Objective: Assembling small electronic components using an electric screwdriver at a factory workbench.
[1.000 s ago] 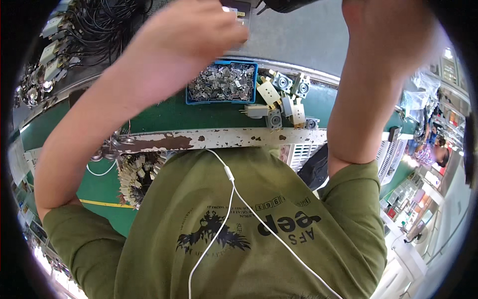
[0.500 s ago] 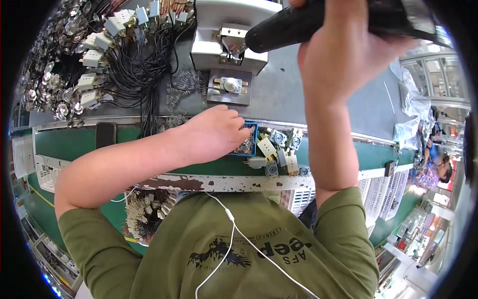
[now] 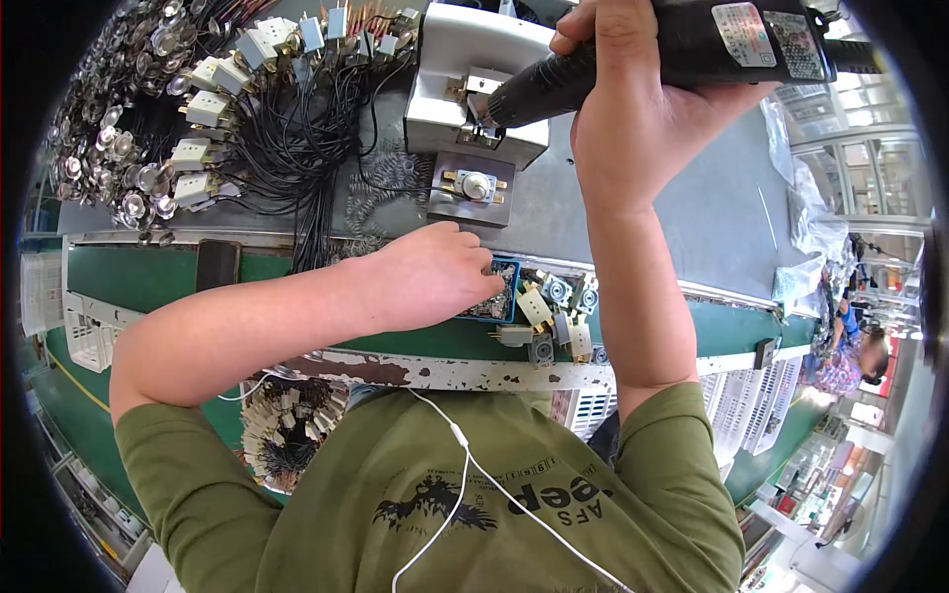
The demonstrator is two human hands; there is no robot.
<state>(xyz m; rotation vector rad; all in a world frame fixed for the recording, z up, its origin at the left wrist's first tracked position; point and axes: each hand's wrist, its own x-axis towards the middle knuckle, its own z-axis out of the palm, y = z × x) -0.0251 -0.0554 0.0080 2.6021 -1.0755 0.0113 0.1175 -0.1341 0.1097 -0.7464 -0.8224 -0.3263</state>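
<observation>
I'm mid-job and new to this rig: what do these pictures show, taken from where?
There is no robot: these are a person's bare hands, seen from the left of two head-worn fisheye cameras looking down, so edges bend. The right hand grips a black handheld tool, its tip at a metal fixture. The left hand is over a blue tray of small metal parts; whether it holds one is hidden. White and grey parts lie beside the tray; black cables lie on the grey bench at left.
</observation>
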